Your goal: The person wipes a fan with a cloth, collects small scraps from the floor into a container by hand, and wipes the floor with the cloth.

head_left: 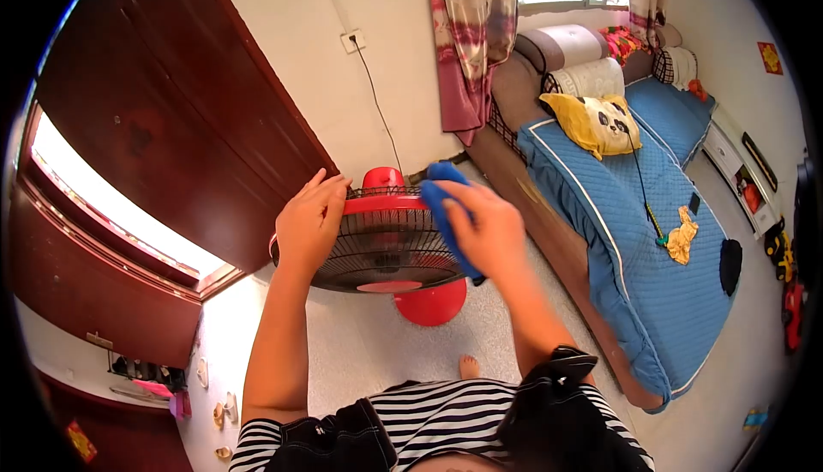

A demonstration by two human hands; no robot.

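- The fan (pixel 386 236) stands on the floor (pixel 360 343) at the centre of the view, straight ahead of the person, its red rim up and its black wire grille facing them.
- The left hand (pixel 310 219) lies on the rim at the fan's 9 o'clock, fingers curled over the red edge and gripping it.
- The right hand (pixel 484 232) is at the fan's 3 o'clock, fingers closed around a blue cloth (pixel 446 210) that is pressed to the rim and grille.
- The cloth runs from the fan's 1 o'clock down to about 4 o'clock, partly hidden under the hand.
- The fan's round red base (pixel 431 303) shows below the grille at 5 o'clock; a bare foot (pixel 468 366) is just beyond it, toward the person.
- A dark wooden door (pixel 171 120) stands open at 10 o'clock from the fan, close to its left side.
- A wall socket (pixel 352 40) at 12 o'clock has a cable (pixel 377 108) running down the wall behind the fan.
- A curtain (pixel 467 43) hangs at 1 o'clock.
- A bed (pixel 634 240) with a blue quilted cover fills the 3 o'clock side, near the right forearm; a yellow panda pillow (pixel 596 122) lies on it.
- Small items lie on the floor at 8 o'clock, too small to identify.
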